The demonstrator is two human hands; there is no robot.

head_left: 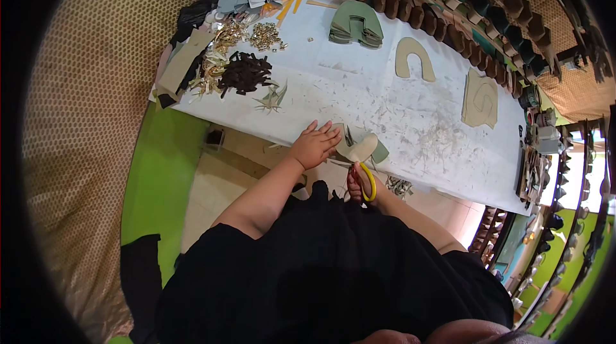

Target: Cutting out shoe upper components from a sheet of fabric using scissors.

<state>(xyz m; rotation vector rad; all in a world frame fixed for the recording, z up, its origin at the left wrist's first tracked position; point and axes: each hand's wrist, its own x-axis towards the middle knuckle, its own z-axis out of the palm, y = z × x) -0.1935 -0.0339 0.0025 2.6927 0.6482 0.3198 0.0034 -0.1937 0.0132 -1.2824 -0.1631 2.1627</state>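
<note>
At the table's near edge lies a curved piece of sheet material (pixel 364 149), pale beige on one part and grey-green on another. My left hand (pixel 316 146) rests flat beside its left end with the fingers stretched out; whether the fingertips press on the piece, I cannot tell. My right hand (pixel 354 187) is closed round a pair of scissors with yellow handles (pixel 369 185). Their blades are by the piece's near edge, partly hidden. Left of my left hand lie thin pointed green offcuts (pixel 273 98).
A stack of green U-shaped pieces (pixel 357 23), a single beige U-shaped piece (pixel 414 60) and a beige sheet with a curved outline (pixel 480 99) lie farther off. Dark strips (pixel 246 73) and gold-coloured fittings (pixel 266 36) are heaped at left. Shoe lasts (pixel 410 11) line the far edge.
</note>
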